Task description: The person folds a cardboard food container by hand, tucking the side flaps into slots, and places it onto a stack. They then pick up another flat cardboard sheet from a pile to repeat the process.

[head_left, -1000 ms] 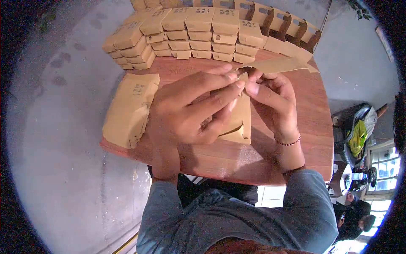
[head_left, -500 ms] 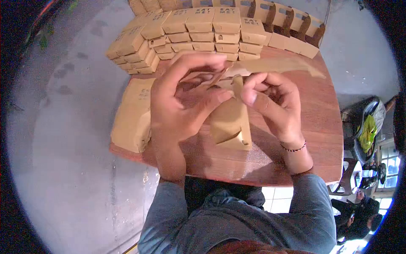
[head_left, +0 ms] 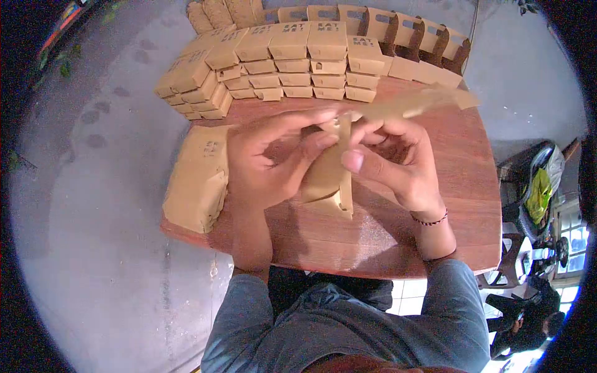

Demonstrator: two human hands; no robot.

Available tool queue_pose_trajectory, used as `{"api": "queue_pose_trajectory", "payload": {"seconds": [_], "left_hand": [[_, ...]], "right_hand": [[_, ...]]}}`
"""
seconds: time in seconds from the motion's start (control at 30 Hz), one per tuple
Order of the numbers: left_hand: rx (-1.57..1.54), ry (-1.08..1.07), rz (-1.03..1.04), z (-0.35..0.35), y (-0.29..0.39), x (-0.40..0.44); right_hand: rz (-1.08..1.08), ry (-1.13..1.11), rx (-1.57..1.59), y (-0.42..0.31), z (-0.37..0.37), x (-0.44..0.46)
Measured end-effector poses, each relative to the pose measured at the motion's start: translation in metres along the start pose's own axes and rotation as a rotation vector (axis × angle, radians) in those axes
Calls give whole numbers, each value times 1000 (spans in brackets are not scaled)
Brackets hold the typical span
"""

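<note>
Clock positions are read from the seated person, 12 o'clock straight ahead. From where I stand, two hands work on one cardboard box (head_left: 324, 180), which is over the middle of the table (head_left: 460, 168). Left hand (head_left: 267, 155): thumb and forefinger pinch the upper end of the box. Right hand (head_left: 401, 158): thumb on the box's right edge, forefinger curled opposite, pinching that edge. The inside of this box is not visible.

At 9 o'clock, just beside the left hand: one larger cardboard package (head_left: 194, 183), printed near its top; contents hidden. At 1 o'clock, beyond the right hand: one blurred cardboard strip (head_left: 407, 102); whether it joins the box, I cannot tell.

At 11 to 12 o'clock: a bank of stacked boxes (head_left: 292, 40). Five front columns count out, with more boxes along the left side. Lettering on several tops reads "EAT ME!"; lids are down, contents hidden. At 12 to 1 o'clock, behind and beside them: a row of carriers (head_left: 410, 35), at least five, with cut-out slots. Farthest, at 3 o'clock: one grey bag (head_left: 555, 165) beside something yellow (head_left: 538, 194).
</note>
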State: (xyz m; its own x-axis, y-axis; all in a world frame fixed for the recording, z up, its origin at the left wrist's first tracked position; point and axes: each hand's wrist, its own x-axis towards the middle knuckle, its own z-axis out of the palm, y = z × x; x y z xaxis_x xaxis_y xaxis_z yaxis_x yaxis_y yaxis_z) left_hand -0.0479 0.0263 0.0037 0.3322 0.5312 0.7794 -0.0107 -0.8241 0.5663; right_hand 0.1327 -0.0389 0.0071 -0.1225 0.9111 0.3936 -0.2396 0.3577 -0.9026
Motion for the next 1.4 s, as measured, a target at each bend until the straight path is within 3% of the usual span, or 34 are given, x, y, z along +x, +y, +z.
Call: {"api": "queue_pose_trajectory", "payload": {"seconds": [0.1, 0.17, 0.27, 0.4, 0.47, 0.63, 0.7, 1.0, 1.07, 1.3, 1.4], "left_hand": [[-77, -20, -34, 3, 8, 6], [-213, 46, -251, 5, 7, 4], [-282, 35, -199, 4, 9, 6], [-321, 67, -207, 3, 18, 6], [-321, 30, -270, -2, 18, 5], [-365, -20, -287, -5, 18, 5], [-397, -45, -281, -6, 17, 4], [-247, -48, 50, 3, 11, 7], [-225, -102, 230, 0, 10, 14], [-431, -10, 151, 13, 6, 9], [-241, 76, 149, 16, 21, 4]], "right_hand": [[28, 14, -22, -6, 1, 3], [19, 72, -26, -7, 2, 5], [104, 168, 129, 4, -1, 5], [40, 115, 287, 12, 0, 9], [-15, 81, 2, 14, -3, 9], [29, 60, -142, 6, -3, 9], [-198, 49, -391, 1, -3, 7], [-233, 6, -519, -8, -12, -7], [-214, 29, -495, -7, -10, -10], [-314, 102, -449, -7, -6, -7], [-315, 100, -442, -8, -7, -5]]}}
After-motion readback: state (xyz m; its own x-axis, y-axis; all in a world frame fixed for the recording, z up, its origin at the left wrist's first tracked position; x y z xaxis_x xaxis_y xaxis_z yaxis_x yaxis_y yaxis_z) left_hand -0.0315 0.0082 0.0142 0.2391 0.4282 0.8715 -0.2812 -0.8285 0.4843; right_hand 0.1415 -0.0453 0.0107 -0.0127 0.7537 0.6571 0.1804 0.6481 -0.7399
